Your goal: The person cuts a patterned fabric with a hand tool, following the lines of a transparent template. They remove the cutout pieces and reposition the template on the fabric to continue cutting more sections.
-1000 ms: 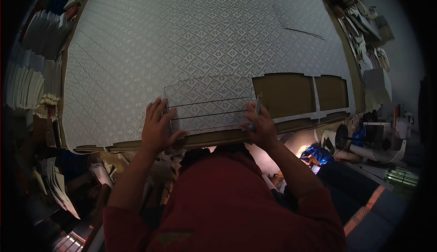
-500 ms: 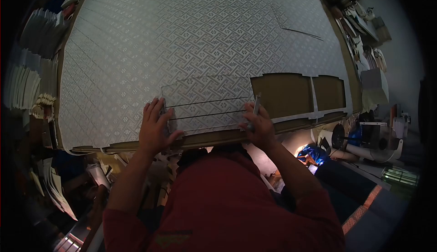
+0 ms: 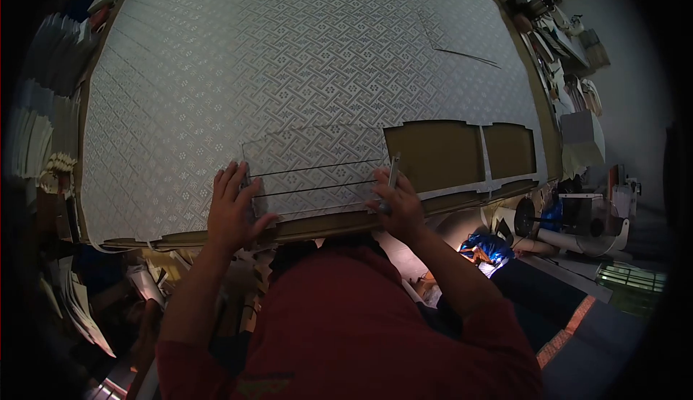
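A large pale sheet of patterned fabric (image 3: 303, 61) covers the table. At its near edge lies a clear flat template (image 3: 310, 177), crossed by two long dark lines, with the pattern showing through. My left hand (image 3: 234, 209) rests with spread fingers on the fabric and the template's left end, thumb pointing right. At the template's right end, my right hand (image 3: 399, 205) is closed around a slim silver tool (image 3: 394, 170) that looks like a utility knife. Its upper end sticks up past the fingers; its lower end is hidden by the hand.
Right of the template, cut-out openings show the brown tabletop (image 3: 433, 154). Thin dark slits (image 3: 468, 56) mark the fabric farther back. Stacked papers (image 3: 32, 136) stand along the left, and a fan (image 3: 525, 216) is at the lower right. More clutter lines the right edge.
The whole view has shifted slightly, so the table appears a little farther left. Both hands keep their places at the template's ends; the silver tool stands somewhat more upright.
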A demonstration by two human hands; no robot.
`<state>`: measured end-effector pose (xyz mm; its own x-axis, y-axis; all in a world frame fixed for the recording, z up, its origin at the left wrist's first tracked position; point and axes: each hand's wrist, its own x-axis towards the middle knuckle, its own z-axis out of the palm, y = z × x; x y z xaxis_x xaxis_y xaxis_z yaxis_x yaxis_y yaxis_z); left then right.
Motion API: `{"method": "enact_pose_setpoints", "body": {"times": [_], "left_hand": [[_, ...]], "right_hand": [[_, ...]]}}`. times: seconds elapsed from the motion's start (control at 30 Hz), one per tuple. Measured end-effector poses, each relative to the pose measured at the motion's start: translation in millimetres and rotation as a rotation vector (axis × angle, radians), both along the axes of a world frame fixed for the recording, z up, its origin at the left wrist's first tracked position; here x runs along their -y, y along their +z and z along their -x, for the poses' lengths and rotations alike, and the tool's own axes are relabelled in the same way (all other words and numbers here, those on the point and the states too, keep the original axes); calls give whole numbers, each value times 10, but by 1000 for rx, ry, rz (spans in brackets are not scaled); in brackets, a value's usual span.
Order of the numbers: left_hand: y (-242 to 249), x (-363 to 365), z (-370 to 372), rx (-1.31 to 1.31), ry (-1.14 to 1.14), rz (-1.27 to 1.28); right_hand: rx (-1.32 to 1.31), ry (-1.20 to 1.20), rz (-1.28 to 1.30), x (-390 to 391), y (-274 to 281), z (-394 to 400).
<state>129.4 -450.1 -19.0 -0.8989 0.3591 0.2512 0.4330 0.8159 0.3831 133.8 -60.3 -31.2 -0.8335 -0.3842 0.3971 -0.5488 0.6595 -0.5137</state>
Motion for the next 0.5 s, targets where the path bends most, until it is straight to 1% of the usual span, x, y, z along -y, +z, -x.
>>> {"method": "enact_pose_setpoints", "body": {"times": [0.17, 0.23, 0.5], "left_hand": [[40, -13, -5, 21, 0, -6], [65, -20, -4, 21, 15, -7], [32, -4, -1, 1, -2, -34]], "right_hand": [[11, 13, 42, 15, -14, 0], [15, -10, 0, 4, -5, -7], [2, -15, -15, -4, -58, 1]]}}
